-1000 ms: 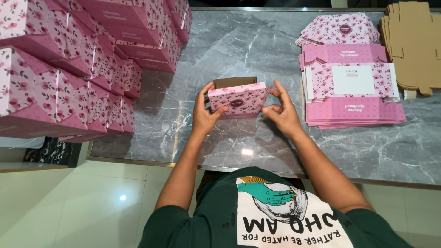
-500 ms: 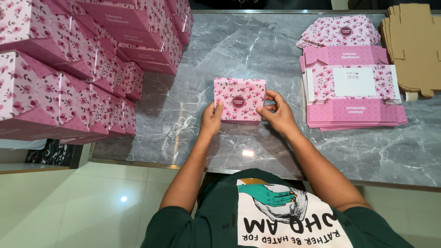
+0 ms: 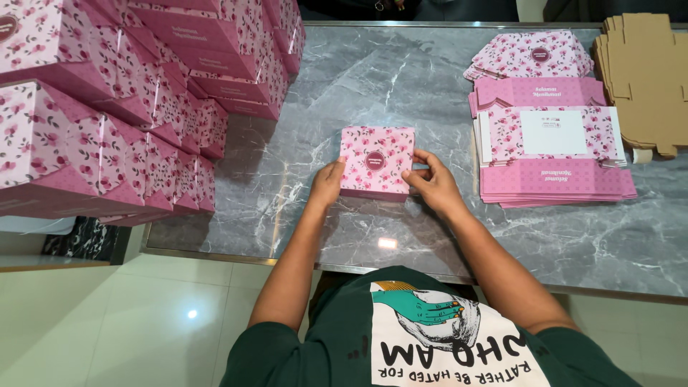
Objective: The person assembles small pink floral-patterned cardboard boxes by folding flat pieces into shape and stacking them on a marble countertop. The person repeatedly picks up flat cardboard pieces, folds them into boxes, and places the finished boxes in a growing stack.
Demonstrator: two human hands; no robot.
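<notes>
A small pink box with a flower print [image 3: 376,159] lies closed and flat on the grey marble table [image 3: 344,93], near its front edge. My left hand [image 3: 327,183] grips the box's left front corner. On the other side my right hand [image 3: 431,183] holds the right edge, fingers curled against it. The lid faces up with a dark round mark in its middle.
Many finished pink boxes [image 3: 107,107] are stacked high on the left of the table. A pile of flat unfolded pink box blanks [image 3: 548,150] lies to the right, with flat brown cardboard pieces [image 3: 645,79] at the far right. Tiled floor lies below the table's front edge.
The box was held up, tilted with its open brown inside showing. It has come down onto the table, closed and lid up, both hands still on its sides.
</notes>
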